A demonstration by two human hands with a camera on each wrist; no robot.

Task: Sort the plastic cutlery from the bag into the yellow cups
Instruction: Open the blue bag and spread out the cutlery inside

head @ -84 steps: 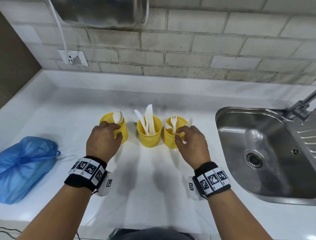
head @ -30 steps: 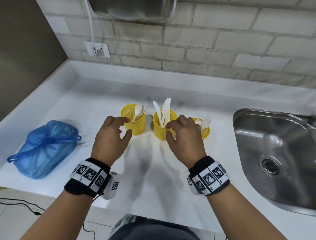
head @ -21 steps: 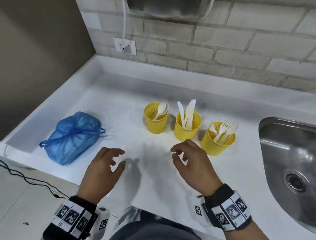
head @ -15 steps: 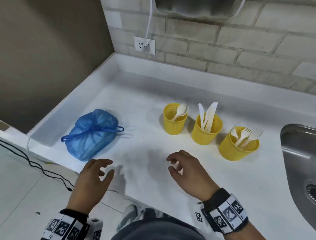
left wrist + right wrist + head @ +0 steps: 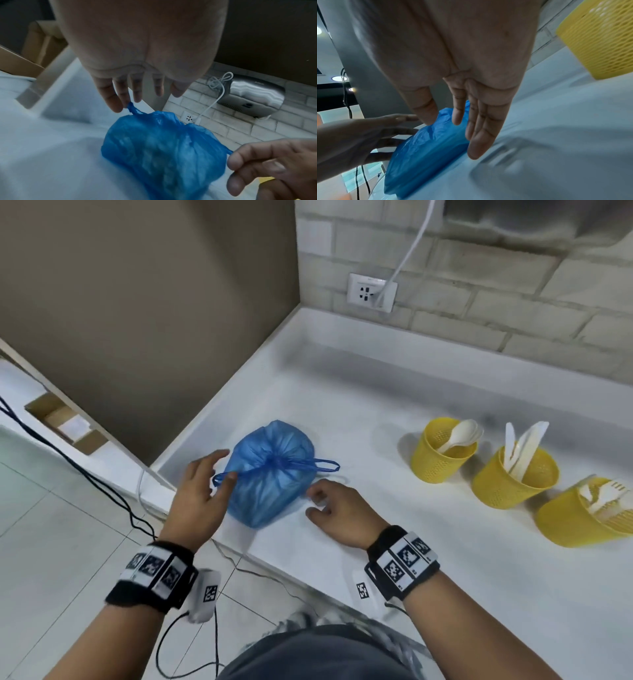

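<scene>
Sitting tied shut on the white counter [image 5: 376,405], the blue plastic bag [image 5: 270,477] lies between the left hand [image 5: 198,494] and right hand [image 5: 339,511], both loosely spread, gripping nothing; left fingertips [image 5: 118,106] touch its handle loop. Three yellow mesh cups hold spoons [image 5: 462,433], knives [image 5: 520,446] and forks [image 5: 609,494]

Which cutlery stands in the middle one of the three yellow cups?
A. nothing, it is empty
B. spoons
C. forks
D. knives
D: the middle cup holds white knives; spoons are in the cup on its left, forks in the one on its right.
</scene>
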